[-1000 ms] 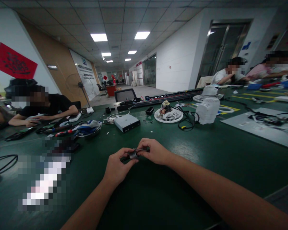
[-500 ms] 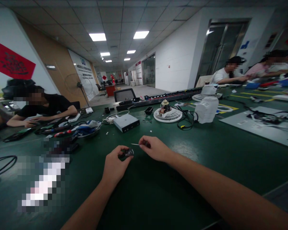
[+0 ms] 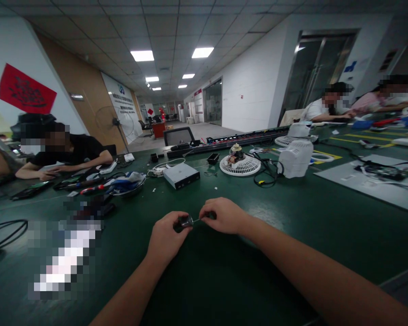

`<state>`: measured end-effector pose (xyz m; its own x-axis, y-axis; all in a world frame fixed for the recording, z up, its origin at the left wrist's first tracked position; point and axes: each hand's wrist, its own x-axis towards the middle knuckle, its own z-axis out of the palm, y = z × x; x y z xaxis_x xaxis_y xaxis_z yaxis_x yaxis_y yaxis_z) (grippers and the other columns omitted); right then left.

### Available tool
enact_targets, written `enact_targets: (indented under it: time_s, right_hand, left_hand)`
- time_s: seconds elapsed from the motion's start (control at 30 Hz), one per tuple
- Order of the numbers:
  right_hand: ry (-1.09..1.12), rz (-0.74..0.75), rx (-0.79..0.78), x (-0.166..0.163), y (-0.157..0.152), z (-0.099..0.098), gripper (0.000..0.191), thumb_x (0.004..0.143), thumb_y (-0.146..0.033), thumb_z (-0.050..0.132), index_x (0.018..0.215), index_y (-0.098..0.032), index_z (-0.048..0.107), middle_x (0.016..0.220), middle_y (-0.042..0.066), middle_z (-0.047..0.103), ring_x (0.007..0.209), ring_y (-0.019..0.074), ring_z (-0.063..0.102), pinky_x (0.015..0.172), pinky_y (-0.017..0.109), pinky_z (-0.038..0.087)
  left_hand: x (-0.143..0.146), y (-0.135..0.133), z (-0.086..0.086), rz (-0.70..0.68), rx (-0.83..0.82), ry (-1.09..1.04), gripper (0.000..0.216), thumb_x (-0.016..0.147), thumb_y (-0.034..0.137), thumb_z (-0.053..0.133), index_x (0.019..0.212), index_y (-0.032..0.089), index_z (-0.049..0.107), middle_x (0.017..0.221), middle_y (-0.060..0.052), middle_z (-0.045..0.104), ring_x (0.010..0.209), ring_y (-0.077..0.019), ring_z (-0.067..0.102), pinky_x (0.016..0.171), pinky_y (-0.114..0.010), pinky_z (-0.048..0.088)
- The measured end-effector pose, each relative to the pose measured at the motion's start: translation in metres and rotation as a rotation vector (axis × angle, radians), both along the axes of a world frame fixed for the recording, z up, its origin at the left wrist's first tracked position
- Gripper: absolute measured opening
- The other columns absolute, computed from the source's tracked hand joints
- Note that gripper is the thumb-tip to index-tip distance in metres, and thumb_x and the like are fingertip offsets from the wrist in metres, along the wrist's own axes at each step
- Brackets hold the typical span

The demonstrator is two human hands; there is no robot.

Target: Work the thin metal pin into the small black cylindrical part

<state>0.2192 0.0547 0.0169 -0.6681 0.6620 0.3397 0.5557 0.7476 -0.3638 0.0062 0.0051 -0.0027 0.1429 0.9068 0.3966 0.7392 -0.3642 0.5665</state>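
Over the green table, my left hand [image 3: 166, 237] is closed around a small dark cylindrical part [image 3: 187, 221] with a shiny rim, pinched between thumb and fingers. Its exact kind is too small to tell. My right hand [image 3: 224, 216] pinches a thin pale rod [image 3: 196, 220], fingers closed. The rod's left tip points at the rim of the cylindrical part and appears to touch it; whether it goes inside cannot be made out. Beyond both hands lies a grey optical disc drive [image 3: 182, 174].
A white fan grille with a motor [image 3: 240, 164], a black cable [image 3: 263, 174] and a white housing [image 3: 295, 158] stand further back. At left are a bowl with blue cloth [image 3: 127, 182] and a pixelated bright object [image 3: 70, 258]. Other people sit at the far left and right.
My right hand has lowered, bringing the rod from above and apart to the rim of the cylindrical part. My left hand has turned that part slightly towards the rod.
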Motion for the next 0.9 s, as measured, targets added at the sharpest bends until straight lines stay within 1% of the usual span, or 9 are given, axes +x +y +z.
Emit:
enact_targets:
  time_s: [0.1, 0.2, 0.33, 0.4, 0.5, 0.63, 0.73, 0.83, 0.9]
  right_hand:
    - [0.033, -0.033, -0.03, 0.0, -0.0001, 0.0011, 0.016, 0.082, -0.022, 0.06, 0.09, -0.02, 0.073, 0.084, 0.004, 0.068, 0.074, 0.0158, 0.06, 0.068, 0.026, 0.041]
    - [0.01, -0.094, 0.01, -0.0001, 0.0009, 0.0001, 0.016, 0.081, -0.022, 0.061, 0.088, -0.02, 0.074, 0.084, 0.005, 0.069, 0.075, 0.0174, 0.06, 0.068, 0.028, 0.041]
    - [0.001, -0.019, -0.05, -0.0008, 0.0007, -0.0021, 0.016, 0.078, -0.02, 0.061, 0.088, -0.02, 0.074, 0.081, 0.003, 0.07, 0.072, 0.015, 0.06, 0.065, 0.025, 0.04]
    - [-0.001, -0.037, -0.06, -0.0019, -0.0001, -0.0027, 0.017, 0.079, -0.021, 0.06, 0.089, -0.021, 0.074, 0.081, 0.002, 0.07, 0.071, 0.0143, 0.06, 0.064, 0.024, 0.04]
    - [-0.043, -0.076, -0.017, -0.0031, -0.0008, -0.0035, 0.017, 0.078, -0.022, 0.06, 0.089, -0.022, 0.074, 0.082, 0.002, 0.07, 0.072, 0.0152, 0.061, 0.064, 0.025, 0.04]
    - [-0.034, -0.042, -0.094, -0.0018, 0.0009, -0.0041, 0.018, 0.079, -0.022, 0.059, 0.089, -0.022, 0.074, 0.08, 0.001, 0.07, 0.07, 0.014, 0.061, 0.062, 0.023, 0.04]
    - [-0.057, -0.111, -0.079, -0.0016, 0.0009, -0.0028, 0.017, 0.079, -0.024, 0.059, 0.089, -0.023, 0.073, 0.08, 0.001, 0.07, 0.071, 0.0149, 0.061, 0.062, 0.024, 0.039]
    - [-0.097, -0.171, -0.065, -0.0041, -0.0019, -0.0005, 0.016, 0.08, -0.026, 0.058, 0.089, -0.023, 0.071, 0.08, 0.001, 0.07, 0.07, 0.0152, 0.061, 0.06, 0.025, 0.038]
    - [-0.117, -0.267, -0.067, -0.0055, -0.0028, -0.0003, 0.016, 0.081, -0.029, 0.057, 0.088, -0.023, 0.07, 0.079, 0.002, 0.07, 0.07, 0.0163, 0.062, 0.059, 0.026, 0.038]
  left_hand:
    - [-0.0007, -0.0001, 0.0008, -0.042, 0.011, 0.019, 0.025, 0.074, 0.025, 0.07, 0.099, 0.025, 0.068, 0.097, -0.001, 0.072, 0.088, -0.0201, 0.068, 0.08, -0.034, 0.054]
    - [-0.0011, -0.0005, 0.0013, -0.038, 0.026, 0.042, 0.025, 0.075, 0.025, 0.069, 0.1, 0.025, 0.068, 0.099, -0.001, 0.071, 0.092, -0.0209, 0.067, 0.084, -0.037, 0.053]
    - [-0.0014, 0.0003, -0.0004, -0.066, 0.035, 0.06, 0.026, 0.074, 0.023, 0.07, 0.1, 0.024, 0.068, 0.099, -0.002, 0.071, 0.092, -0.0211, 0.066, 0.085, -0.037, 0.052]
    - [-0.0013, 0.0011, -0.0015, -0.089, 0.045, 0.083, 0.027, 0.074, 0.023, 0.07, 0.1, 0.025, 0.068, 0.099, -0.002, 0.072, 0.092, -0.0213, 0.066, 0.084, -0.038, 0.051]
    - [-0.001, 0.0014, -0.0017, -0.082, 0.06, 0.122, 0.024, 0.074, 0.021, 0.07, 0.098, 0.025, 0.069, 0.099, -0.002, 0.072, 0.092, -0.022, 0.065, 0.084, -0.038, 0.051]
    - [-0.0009, -0.0006, 0.0012, -0.065, 0.042, 0.107, 0.024, 0.074, 0.022, 0.069, 0.098, 0.025, 0.069, 0.098, -0.001, 0.071, 0.091, -0.0214, 0.065, 0.082, -0.037, 0.051]
    - [0.0001, -0.0017, 0.0029, -0.066, 0.026, 0.125, 0.023, 0.075, 0.023, 0.069, 0.098, 0.026, 0.069, 0.099, -0.001, 0.071, 0.092, -0.0218, 0.065, 0.083, -0.039, 0.05]
    - [0.0014, -0.0009, 0.0019, -0.028, 0.007, 0.116, 0.023, 0.076, 0.024, 0.069, 0.099, 0.025, 0.068, 0.1, -0.001, 0.071, 0.093, -0.022, 0.065, 0.084, -0.039, 0.05]
    - [0.0012, 0.0003, 0.0, 0.018, -0.002, 0.093, 0.026, 0.076, 0.025, 0.069, 0.101, 0.025, 0.067, 0.102, -0.002, 0.07, 0.095, -0.0219, 0.065, 0.085, -0.039, 0.05]
